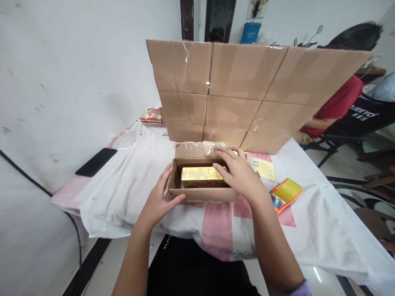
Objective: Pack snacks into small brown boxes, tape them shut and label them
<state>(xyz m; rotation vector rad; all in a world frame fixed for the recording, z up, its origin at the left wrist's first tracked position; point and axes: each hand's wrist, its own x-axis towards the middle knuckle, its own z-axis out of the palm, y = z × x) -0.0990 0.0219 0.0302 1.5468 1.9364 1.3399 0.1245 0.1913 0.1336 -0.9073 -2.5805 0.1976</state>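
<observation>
A small open cardboard box [203, 196] stands on the cloth-covered table in front of me, its taped flap [193, 151] raised at the back. Inside it lies a yellow printed carton [200, 173]. My left hand [160, 197] grips the box's left end, thumb over the front edge and fingers along the side. Over the right end reaches my right hand [240, 172], fingers stretched out and slightly spread across the opening. It covers the carton's right end; whether its fingertips touch the carton I cannot tell.
Behind the box rises a tall wall of taped cardboard [234, 74]. A black phone [96, 162] and a white perforated object [125, 141] lie left. An orange-edged packet or case [286, 194] lies right. A person in a red sleeve [339, 105] sits beyond the cardboard.
</observation>
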